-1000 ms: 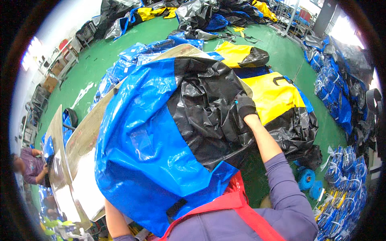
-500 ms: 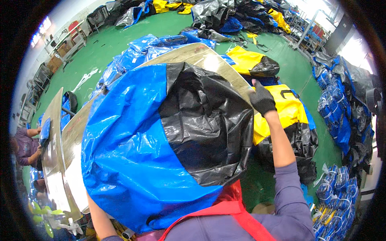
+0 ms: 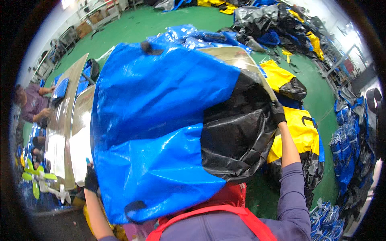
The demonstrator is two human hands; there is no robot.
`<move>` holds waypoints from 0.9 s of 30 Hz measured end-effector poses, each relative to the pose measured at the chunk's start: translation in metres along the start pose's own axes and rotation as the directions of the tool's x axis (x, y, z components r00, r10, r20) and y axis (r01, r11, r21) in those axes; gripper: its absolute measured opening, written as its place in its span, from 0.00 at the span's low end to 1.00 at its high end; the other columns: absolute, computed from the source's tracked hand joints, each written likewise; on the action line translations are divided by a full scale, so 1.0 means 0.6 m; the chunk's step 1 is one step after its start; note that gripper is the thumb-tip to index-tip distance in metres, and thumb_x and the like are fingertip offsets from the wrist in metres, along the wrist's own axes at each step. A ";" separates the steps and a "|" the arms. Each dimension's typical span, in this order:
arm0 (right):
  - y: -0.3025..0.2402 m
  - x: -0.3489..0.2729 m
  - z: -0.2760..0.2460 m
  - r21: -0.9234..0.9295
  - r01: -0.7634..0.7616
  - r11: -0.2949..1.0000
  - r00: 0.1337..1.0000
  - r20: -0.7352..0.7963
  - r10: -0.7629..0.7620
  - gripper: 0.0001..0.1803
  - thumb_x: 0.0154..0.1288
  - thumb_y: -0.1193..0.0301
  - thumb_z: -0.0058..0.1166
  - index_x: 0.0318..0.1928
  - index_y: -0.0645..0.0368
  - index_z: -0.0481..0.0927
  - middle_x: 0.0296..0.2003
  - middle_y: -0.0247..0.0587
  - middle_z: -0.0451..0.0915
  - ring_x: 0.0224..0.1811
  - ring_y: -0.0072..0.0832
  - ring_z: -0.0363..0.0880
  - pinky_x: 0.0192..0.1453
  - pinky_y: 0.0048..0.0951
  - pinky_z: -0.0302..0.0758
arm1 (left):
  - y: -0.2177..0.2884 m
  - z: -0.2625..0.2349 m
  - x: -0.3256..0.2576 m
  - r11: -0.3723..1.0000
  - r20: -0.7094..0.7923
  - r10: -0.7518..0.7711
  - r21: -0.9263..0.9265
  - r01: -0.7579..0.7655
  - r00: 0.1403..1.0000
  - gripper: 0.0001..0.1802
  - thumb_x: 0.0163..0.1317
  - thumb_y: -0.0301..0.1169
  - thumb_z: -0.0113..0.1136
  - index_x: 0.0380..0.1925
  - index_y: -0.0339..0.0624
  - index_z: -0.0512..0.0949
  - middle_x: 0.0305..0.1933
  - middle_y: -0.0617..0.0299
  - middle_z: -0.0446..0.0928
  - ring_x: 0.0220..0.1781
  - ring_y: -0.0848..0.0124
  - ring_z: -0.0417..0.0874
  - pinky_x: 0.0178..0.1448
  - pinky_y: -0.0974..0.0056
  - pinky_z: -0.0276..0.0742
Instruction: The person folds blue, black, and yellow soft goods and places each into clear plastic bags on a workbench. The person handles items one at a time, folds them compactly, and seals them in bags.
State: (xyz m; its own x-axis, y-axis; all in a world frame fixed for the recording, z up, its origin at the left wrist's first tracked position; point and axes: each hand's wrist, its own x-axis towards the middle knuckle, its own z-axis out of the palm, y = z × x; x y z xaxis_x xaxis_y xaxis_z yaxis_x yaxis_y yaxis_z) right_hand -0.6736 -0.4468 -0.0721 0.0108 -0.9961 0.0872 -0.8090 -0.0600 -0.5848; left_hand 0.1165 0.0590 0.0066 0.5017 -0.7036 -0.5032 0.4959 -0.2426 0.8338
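A large bag of shiny blue sheeting (image 3: 152, 108) with a rounded black end (image 3: 237, 136) lies across the table in front of me. Dark strap loops show at its far left and near left edges. On its left edge, my left hand (image 3: 91, 178) wears a black glove; the fingers that show point up, stretched along the side of the sheeting. My right hand (image 3: 277, 113), also gloved, closes on the black end beside the table's right edge. Part of its fingers is hidden. Creases run across the bag between my hands.
Beneath the bag is a glossy tabletop (image 3: 225, 53). Yellow and black bags (image 3: 297, 130) are piled at the right. Bundled blue sheeting (image 3: 341, 152) lies farther right. At the left, a person (image 3: 34, 100) handles a blue packet (image 3: 60, 88); a green-bladed fan (image 3: 38, 176) stands nearer.
The bag has been turned and spread flatter, its black end moving right and its blue part reaching farther away. My left hand has come into sight; my right hand has moved onto the black end.
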 end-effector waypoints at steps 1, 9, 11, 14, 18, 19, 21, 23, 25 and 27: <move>-0.001 -0.005 0.008 -0.126 -0.074 0.989 0.993 -0.099 0.061 0.22 0.65 0.55 0.47 0.49 0.60 0.78 0.43 0.62 0.79 0.49 0.56 0.77 0.52 0.46 0.73 | -0.012 0.002 -0.057 1.000 -0.128 -0.014 -0.024 0.011 0.992 0.25 0.70 0.49 0.46 0.51 0.39 0.74 0.49 0.56 0.78 0.47 0.65 0.78 0.52 0.60 0.76; -0.058 -0.038 -0.004 0.022 0.155 0.988 0.978 -0.146 -0.150 0.20 0.67 0.61 0.47 0.49 0.65 0.78 0.43 0.60 0.80 0.47 0.53 0.79 0.49 0.41 0.74 | -0.166 0.066 -0.302 0.927 -0.006 -0.204 0.320 0.195 0.979 0.25 0.63 0.43 0.62 0.52 0.39 0.72 0.47 0.56 0.78 0.44 0.65 0.80 0.49 0.61 0.78; -0.056 -0.037 0.004 -0.007 0.121 0.993 0.981 -0.150 -0.121 0.21 0.68 0.59 0.47 0.48 0.66 0.78 0.42 0.60 0.81 0.46 0.52 0.80 0.48 0.39 0.74 | -0.215 0.076 -0.263 0.881 -0.212 0.129 0.473 -0.014 0.969 0.28 0.62 0.40 0.64 0.57 0.40 0.67 0.49 0.56 0.73 0.49 0.67 0.75 0.50 0.61 0.76; -0.060 -0.038 0.013 -0.038 0.132 0.990 0.975 -0.173 -0.137 0.23 0.69 0.56 0.46 0.48 0.64 0.79 0.41 0.59 0.81 0.46 0.53 0.79 0.48 0.39 0.74 | -0.261 0.063 -0.212 0.850 -0.341 0.193 0.526 0.017 0.920 0.37 0.60 0.41 0.66 0.61 0.32 0.60 0.57 0.50 0.68 0.57 0.62 0.71 0.62 0.60 0.66; -0.067 -0.027 -0.007 -0.123 0.092 0.988 0.977 -0.178 -0.114 0.25 0.68 0.53 0.45 0.50 0.62 0.79 0.44 0.59 0.80 0.49 0.52 0.78 0.51 0.42 0.74 | -0.278 0.017 -0.188 0.668 -0.370 0.440 0.743 -0.023 0.818 0.35 0.62 0.45 0.62 0.60 0.30 0.66 0.60 0.44 0.70 0.61 0.55 0.70 0.65 0.56 0.64; -0.064 -0.022 -0.017 -0.168 0.068 0.983 0.982 -0.161 -0.095 0.26 0.67 0.53 0.45 0.50 0.62 0.79 0.46 0.60 0.79 0.50 0.52 0.78 0.52 0.44 0.73 | -0.273 0.003 -0.187 0.529 -0.247 0.600 0.836 -0.147 0.761 0.34 0.62 0.46 0.61 0.59 0.31 0.68 0.61 0.44 0.71 0.61 0.56 0.71 0.65 0.55 0.64; -0.049 -0.022 -0.032 -0.212 0.161 0.964 0.903 -0.363 -0.231 0.24 0.67 0.53 0.46 0.46 0.62 0.80 0.44 0.59 0.80 0.48 0.53 0.78 0.51 0.44 0.73 | -0.250 -0.026 -0.189 0.480 -0.305 0.637 0.876 -0.054 0.708 0.33 0.63 0.46 0.60 0.60 0.32 0.68 0.60 0.44 0.72 0.61 0.52 0.71 0.66 0.53 0.64; -0.031 -0.034 -0.049 -0.036 0.185 0.982 0.940 -0.285 -0.187 0.19 0.66 0.57 0.46 0.42 0.60 0.80 0.42 0.59 0.80 0.46 0.55 0.78 0.50 0.46 0.74 | -0.208 -0.042 -0.192 0.402 -0.349 0.586 0.909 0.112 0.732 0.33 0.63 0.46 0.59 0.61 0.34 0.68 0.59 0.44 0.72 0.60 0.49 0.72 0.67 0.51 0.63; -0.029 -0.057 -0.066 -0.203 0.081 0.976 0.991 -0.092 -0.102 0.18 0.66 0.60 0.46 0.45 0.60 0.81 0.43 0.58 0.80 0.47 0.53 0.79 0.51 0.45 0.74 | -0.155 -0.023 -0.192 0.143 -0.393 0.448 0.918 0.370 0.803 0.33 0.63 0.47 0.58 0.62 0.36 0.68 0.58 0.44 0.73 0.59 0.45 0.73 0.68 0.48 0.63; -0.061 -0.079 -0.100 -0.309 0.051 0.950 0.999 0.011 -0.050 0.26 0.60 0.58 0.49 0.55 0.61 0.74 0.46 0.62 0.79 0.49 0.52 0.79 0.54 0.44 0.74 | -0.105 0.055 -0.190 -0.039 -0.047 0.581 0.996 0.085 0.813 0.35 0.63 0.47 0.56 0.63 0.36 0.65 0.61 0.42 0.70 0.62 0.42 0.70 0.68 0.47 0.63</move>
State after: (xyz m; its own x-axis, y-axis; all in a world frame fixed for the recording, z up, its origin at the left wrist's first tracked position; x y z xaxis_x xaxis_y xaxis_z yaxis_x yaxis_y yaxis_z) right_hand -0.6797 -0.3937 -0.0063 0.0580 -0.9925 0.1072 -0.9493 -0.0881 -0.3018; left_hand 0.0048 0.1323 0.0187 0.7288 -0.6816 0.0649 -0.6824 -0.7153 0.1504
